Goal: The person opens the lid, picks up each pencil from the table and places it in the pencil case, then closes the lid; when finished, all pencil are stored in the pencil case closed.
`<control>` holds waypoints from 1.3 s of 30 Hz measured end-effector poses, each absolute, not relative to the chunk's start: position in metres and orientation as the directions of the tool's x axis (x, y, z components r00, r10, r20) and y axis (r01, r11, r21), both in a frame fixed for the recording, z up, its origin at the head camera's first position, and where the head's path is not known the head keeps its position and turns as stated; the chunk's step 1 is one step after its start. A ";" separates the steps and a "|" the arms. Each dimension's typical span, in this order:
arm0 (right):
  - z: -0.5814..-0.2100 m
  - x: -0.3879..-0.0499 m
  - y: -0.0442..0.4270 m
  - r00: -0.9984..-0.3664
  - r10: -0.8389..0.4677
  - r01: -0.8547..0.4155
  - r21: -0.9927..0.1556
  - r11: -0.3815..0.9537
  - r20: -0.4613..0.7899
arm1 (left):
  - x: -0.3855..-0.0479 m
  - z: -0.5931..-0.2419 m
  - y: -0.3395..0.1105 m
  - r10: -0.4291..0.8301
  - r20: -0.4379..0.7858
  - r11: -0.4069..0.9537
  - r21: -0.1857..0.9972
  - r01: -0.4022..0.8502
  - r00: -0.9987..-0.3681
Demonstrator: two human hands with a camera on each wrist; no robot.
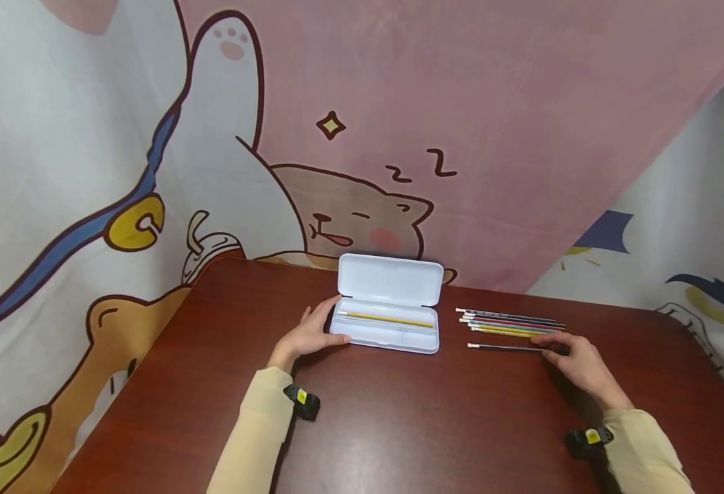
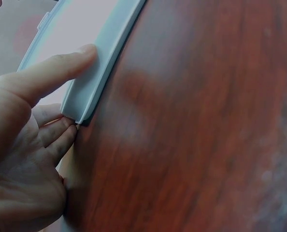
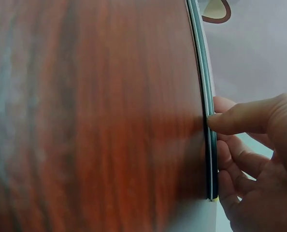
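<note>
A white pencil case (image 1: 370,334) lies on the table with its lid (image 1: 390,280) raised toward the wall. Inside, a yellow pencil (image 1: 386,318) rests along the rear compartment. My left hand (image 1: 309,333) grips the case's left end; in the left wrist view the thumb lies over the front rim and the other fingers reach around the end. To the right, my right hand (image 1: 584,363) pinches a black pencil (image 1: 504,348) near its right end, its white eraser end pointing left. Just behind lies a row of several pencils (image 1: 504,332) in mixed colours.
The brown wooden table (image 1: 399,418) runs up to a cloth (image 1: 522,137) with cartoon animals hanging behind it. The raised lid stands close to this cloth. Each wrist carries a small black camera, the left one (image 1: 305,403) and the right one (image 1: 584,442).
</note>
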State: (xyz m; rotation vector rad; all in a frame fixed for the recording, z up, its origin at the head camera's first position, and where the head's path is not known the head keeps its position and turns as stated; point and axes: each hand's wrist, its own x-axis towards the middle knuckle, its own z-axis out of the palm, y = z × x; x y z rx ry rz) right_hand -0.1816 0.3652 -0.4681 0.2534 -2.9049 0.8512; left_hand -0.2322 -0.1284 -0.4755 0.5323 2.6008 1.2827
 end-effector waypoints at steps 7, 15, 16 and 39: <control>-0.467 -0.183 0.359 -0.977 -0.174 -0.212 -0.531 0.821 0.121 | -0.234 -0.475 -0.129 0.402 -0.018 0.561 0.795 0.231 -0.915; -0.467 -0.182 0.351 -0.959 -0.222 -0.283 -0.538 0.794 0.177 | -0.233 -0.475 -0.127 0.405 -0.015 0.557 0.797 0.234 -0.914; -0.468 -0.182 0.349 -0.958 -0.224 -0.285 -0.540 0.792 0.179 | -0.233 -0.475 -0.127 0.404 -0.019 0.560 0.796 0.231 -0.914; -0.450 -0.201 0.295 -0.943 -0.243 -0.330 -0.578 0.746 0.225 | -0.232 -0.473 -0.128 0.399 -0.023 0.564 0.794 0.225 -0.917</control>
